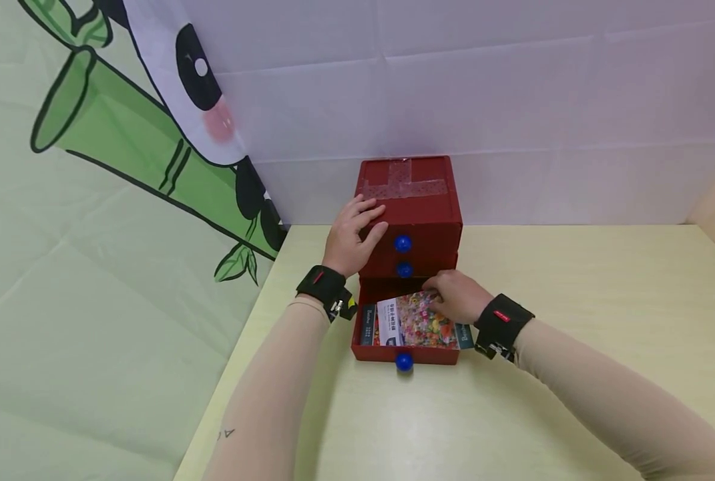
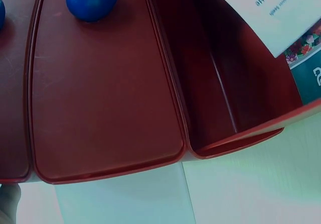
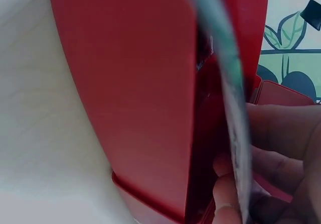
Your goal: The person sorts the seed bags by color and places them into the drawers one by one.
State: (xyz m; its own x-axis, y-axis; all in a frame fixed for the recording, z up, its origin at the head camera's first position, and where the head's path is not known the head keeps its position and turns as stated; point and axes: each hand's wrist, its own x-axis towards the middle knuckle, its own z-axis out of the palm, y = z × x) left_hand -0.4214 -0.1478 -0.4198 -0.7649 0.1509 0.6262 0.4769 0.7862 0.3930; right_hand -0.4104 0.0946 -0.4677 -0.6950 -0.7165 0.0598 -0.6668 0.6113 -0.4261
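A flower-seed packet (image 1: 414,321) with a colourful floral print and a white label lies tilted over the pulled-out bottom drawer (image 1: 372,354). My right hand (image 1: 460,297) pinches the packet near its far right edge. In the right wrist view the packet (image 3: 235,128) stands edge-on, with fingers on both sides of it. A second packet with a dark teal border (image 2: 312,81) lies beneath it in the drawer. My left hand (image 1: 354,237), fingers spread, rests on the upper left side of the dark red drawer box (image 1: 423,210).
Blue round knobs (image 1: 402,243) stick out from the drawer fronts, one (image 1: 404,362) on the pulled-out drawer. Clear tape (image 1: 402,184) crosses the box top. The box stands on a pale wooden table (image 1: 573,300), against a white cloth backdrop (image 1: 513,100) with a panda and bamboo print.
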